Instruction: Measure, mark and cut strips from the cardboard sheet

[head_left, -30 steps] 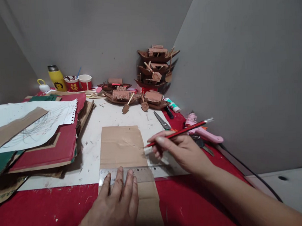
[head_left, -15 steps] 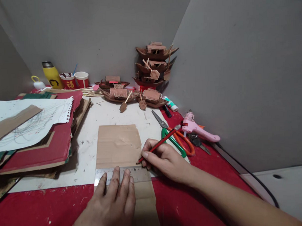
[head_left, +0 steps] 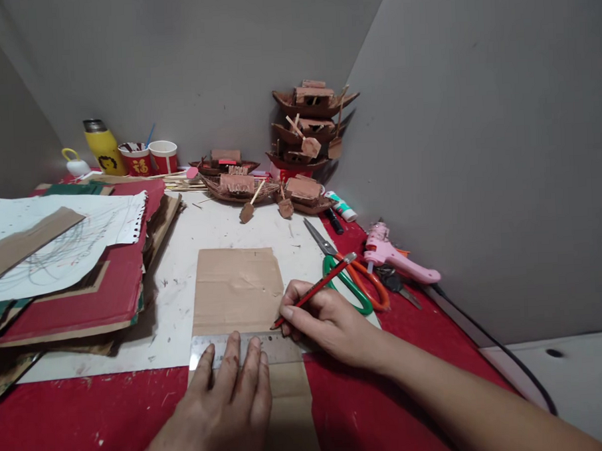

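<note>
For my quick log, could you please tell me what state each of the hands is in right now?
Left hand: open, laid on the ruler.
Right hand: closed, holding the pencil.

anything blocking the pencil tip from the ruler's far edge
Nothing visible. The pencil, in the right hand, has its tip close by that edge of the ruler, over the cardboard; the left hand lies on the ruler farther left, clear of the tip.

Plain grey walls [head_left: 189, 71] stand beyond the fingers [head_left: 230, 358] and to either side, meeting in corners. A red-covered table [head_left: 114, 413] lies under the fingers; to their right is a pale surface [head_left: 591, 376]. Light is rather dim.
</note>
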`<state>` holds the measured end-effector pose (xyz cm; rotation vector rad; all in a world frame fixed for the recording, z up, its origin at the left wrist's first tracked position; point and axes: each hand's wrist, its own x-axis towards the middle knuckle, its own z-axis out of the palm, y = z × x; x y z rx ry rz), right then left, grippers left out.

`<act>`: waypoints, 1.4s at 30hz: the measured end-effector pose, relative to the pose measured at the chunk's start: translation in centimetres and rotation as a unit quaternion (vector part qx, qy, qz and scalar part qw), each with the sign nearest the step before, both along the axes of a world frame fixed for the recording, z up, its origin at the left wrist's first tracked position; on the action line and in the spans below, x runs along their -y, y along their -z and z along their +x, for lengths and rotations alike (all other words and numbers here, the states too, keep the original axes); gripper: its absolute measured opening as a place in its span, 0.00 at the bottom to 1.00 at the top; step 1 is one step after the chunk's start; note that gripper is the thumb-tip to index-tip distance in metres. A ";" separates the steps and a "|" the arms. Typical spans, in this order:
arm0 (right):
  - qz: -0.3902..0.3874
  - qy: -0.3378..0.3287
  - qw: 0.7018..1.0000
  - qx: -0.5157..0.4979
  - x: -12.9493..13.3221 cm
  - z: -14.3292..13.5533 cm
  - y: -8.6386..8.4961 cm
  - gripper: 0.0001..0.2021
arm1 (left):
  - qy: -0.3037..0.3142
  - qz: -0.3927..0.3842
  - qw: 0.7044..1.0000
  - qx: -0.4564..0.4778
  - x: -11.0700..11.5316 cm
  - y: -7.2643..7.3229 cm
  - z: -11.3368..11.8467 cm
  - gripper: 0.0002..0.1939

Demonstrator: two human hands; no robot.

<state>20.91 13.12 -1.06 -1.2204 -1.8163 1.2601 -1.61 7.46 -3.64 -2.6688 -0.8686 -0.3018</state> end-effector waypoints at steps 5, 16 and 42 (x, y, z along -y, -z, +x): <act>-0.005 -0.008 1.000 0.001 -0.1 0.0 -0.1 0.08 | -0.025 0.020 0.999 0.027 0.4 0.5 0.4 0.18; 0.049 0.002 0.998 0.035 0.2 -0.1 -0.2 0.09 | -0.036 -0.007 0.999 0.026 0.5 0.2 0.6 0.17; 0.066 0.010 0.997 0.034 0.6 -0.2 -0.3 0.10 | -0.010 -0.034 0.999 0.001 0.2 -0.3 0.3 0.21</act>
